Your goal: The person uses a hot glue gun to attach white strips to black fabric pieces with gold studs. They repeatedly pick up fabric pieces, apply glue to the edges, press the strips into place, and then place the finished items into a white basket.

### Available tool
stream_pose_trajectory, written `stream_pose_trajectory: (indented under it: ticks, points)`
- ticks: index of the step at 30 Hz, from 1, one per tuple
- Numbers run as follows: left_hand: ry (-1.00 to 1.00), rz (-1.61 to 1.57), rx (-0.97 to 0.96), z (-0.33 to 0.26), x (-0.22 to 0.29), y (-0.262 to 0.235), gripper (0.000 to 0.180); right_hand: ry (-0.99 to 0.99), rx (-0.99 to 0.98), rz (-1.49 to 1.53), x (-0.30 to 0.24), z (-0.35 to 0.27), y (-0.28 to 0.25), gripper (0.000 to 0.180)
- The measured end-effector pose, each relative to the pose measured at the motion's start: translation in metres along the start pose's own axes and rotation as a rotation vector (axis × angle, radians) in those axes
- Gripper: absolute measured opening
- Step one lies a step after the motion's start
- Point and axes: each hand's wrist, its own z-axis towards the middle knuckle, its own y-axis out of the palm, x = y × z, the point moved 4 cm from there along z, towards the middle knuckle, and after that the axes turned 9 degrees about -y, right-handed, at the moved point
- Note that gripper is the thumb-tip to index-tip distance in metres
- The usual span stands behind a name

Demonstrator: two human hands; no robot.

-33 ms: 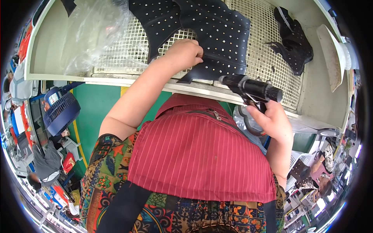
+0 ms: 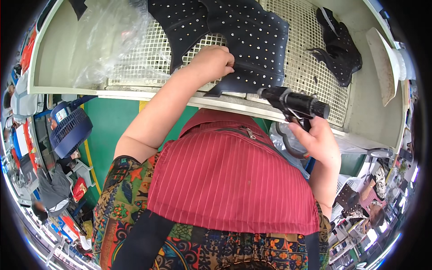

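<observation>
At the far left a blue fan [image 2: 71, 130] stands beside the pale, walled workbench [image 2: 54, 67]. Crumpled clear plastic film [image 2: 105, 49] lies inside the bench's left end, partly over the cream perforated mat [image 2: 306, 63]. Further right, the left hand [image 2: 212, 62] rests palm down, its fingers curled in rather than spread, at the left edge of the studded black sheet [image 2: 256, 45]. The fingertips are hidden, so I cannot tell whether they pinch the edge or only press on it. The sheet lies flat on the mat, its lower edge near the bench's front rim, in front of the red pinstriped apron [image 2: 234, 180]. Right of the left hand, the black pistol-shaped tool [image 2: 299, 103] hangs over the front rim, its narrow nose pointing left, close to the sheet's lower right corner. The right hand [image 2: 321, 139] is closed around its handle. Beyond, a smaller studded black piece [image 2: 344, 54] lies crumpled near the right wall, well apart from both hands.
</observation>
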Motion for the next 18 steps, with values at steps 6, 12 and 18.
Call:
stream_pose_trajectory:
  ticks: [6,12,18]
  points:
    - [0.009,0.012,0.006,0.001,0.0,-0.001,0.014,0.227,0.092,-0.105,0.024,-0.029,-0.028,0.024]
    - [-0.006,0.015,0.044,-0.002,0.003,-0.008,0.023,0.246,0.146,-0.111,0.019,-0.032,-0.041,0.027]
    - [-0.038,-0.03,0.135,-0.012,0.003,-0.021,0.031,0.159,0.27,-0.039,0.029,-0.009,-0.048,0.035]
